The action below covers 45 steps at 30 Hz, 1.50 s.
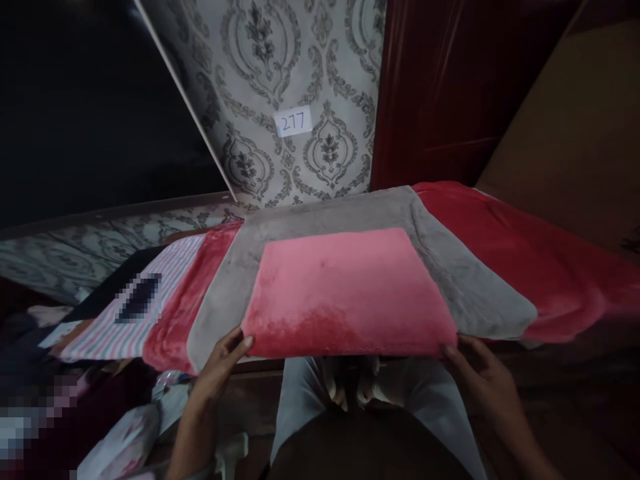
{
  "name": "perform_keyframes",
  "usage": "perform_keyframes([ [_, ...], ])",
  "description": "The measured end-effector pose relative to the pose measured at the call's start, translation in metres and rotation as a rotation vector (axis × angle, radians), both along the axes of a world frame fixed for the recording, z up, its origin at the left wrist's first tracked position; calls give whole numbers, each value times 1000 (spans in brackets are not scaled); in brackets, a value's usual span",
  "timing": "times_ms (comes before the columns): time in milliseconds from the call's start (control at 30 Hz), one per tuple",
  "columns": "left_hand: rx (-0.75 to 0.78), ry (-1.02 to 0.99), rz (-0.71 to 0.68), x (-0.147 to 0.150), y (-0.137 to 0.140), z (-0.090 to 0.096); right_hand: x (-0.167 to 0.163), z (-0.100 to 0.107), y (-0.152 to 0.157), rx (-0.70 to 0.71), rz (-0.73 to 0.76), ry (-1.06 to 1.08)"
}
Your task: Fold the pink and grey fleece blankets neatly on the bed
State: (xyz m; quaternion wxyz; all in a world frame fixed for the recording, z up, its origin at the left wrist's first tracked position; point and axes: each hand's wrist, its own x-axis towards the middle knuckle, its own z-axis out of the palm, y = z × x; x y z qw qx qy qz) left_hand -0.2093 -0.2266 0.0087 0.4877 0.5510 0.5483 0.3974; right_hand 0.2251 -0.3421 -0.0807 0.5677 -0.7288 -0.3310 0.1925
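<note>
A pink plush cloth [335, 287], folded into a rectangle, lies on a larger grey plush cloth [320, 220]. Its near edge shows a darker red patch. My left hand [223, 357] pinches the near left corner of the pink cloth between thumb and fingers. At the near right corner, my right hand [477, 367] grips the same cloth, its fingertips partly hidden at the edge. The near edge is drawn out straight between both hands.
Red plush fabric [490, 240] spreads under the grey cloth on the right. A striped cloth [170, 273] lies to the left. Behind are a patterned wall with a paper label [293, 121] reading 277, a dark screen [100, 107], and a dark red panel [430, 87]. Bags [123, 440] sit low left.
</note>
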Motion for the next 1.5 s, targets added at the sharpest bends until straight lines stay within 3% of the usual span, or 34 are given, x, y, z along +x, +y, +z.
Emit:
perform_keyframes([
  [200, 60, -31, 132, 9, 3, -6, 2, 12, 1, -95, -34, -39],
  [433, 14, 40, 75, -1, 0, -6, 12, 13, -7, -91, 7, -153],
  [567, 56, 50, 131, 5, 7, -4, 15, 46, -2, 97, -84, -435],
  [667, 110, 79, 211, 15, 15, -5, 3, 75, 26, 286, 78, -688],
  [733, 109, 93, 248, 18, 18, -8, -7, 82, 52, 346, 230, -827],
  [833, 97, 130, 245, 13, 16, -11, -15, 67, 83, 258, 374, -969],
  [933, 82, 256, 153, 2, 14, -5, -10, 45, 93, 90, 426, -1036],
  [1033, 258, 470, 216, 0, 20, 10, -7, 46, 93, -14, 416, -1073],
  [1133, 507, 616, 181, 19, 44, 29, -23, 71, 106, -37, 469, -1068],
  [1233, 591, 754, -150, 61, 87, 48, -60, 103, 137, -47, 649, -1030],
  [1300, 561, 898, -339, 91, 118, 58, -86, 117, 163, -110, 763, -1025],
  [1400, 474, 1107, -345, 127, 154, 59, -113, 122, 198, -226, 850, -1033],
  [1500, 447, 1228, -239, 141, 167, 40, -113, 113, 223, -241, 891, -1071],
])
